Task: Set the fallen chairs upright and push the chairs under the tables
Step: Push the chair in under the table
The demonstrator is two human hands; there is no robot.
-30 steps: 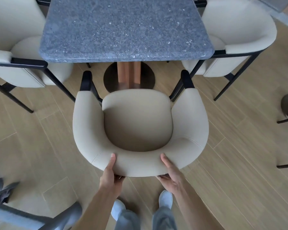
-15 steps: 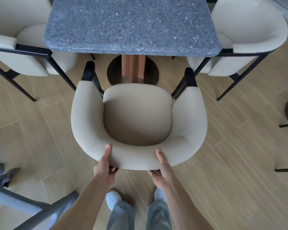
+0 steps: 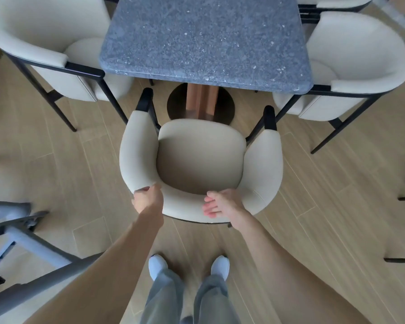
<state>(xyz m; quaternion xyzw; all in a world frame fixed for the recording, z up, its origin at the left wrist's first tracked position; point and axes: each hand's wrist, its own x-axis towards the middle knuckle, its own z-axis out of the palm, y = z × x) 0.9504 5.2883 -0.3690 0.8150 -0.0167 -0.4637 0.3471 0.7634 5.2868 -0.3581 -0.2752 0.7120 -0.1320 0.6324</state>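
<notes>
Standing upright on the wood-plank floor [image 3: 68, 183], the chair [image 3: 200, 160] was a rounded tub of smooth cream upholstery on a thin black frame, its front just short of the speckled blue-grey stone table [image 3: 206, 38]. Left hand [image 3: 147, 201] curled over the padded backrest; right hand [image 3: 220, 203] lay loosely spread on it.

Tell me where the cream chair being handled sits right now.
Head view, centre: the cream chair stands upright before the blue stone table, its seat not yet under the tabletop.
</notes>
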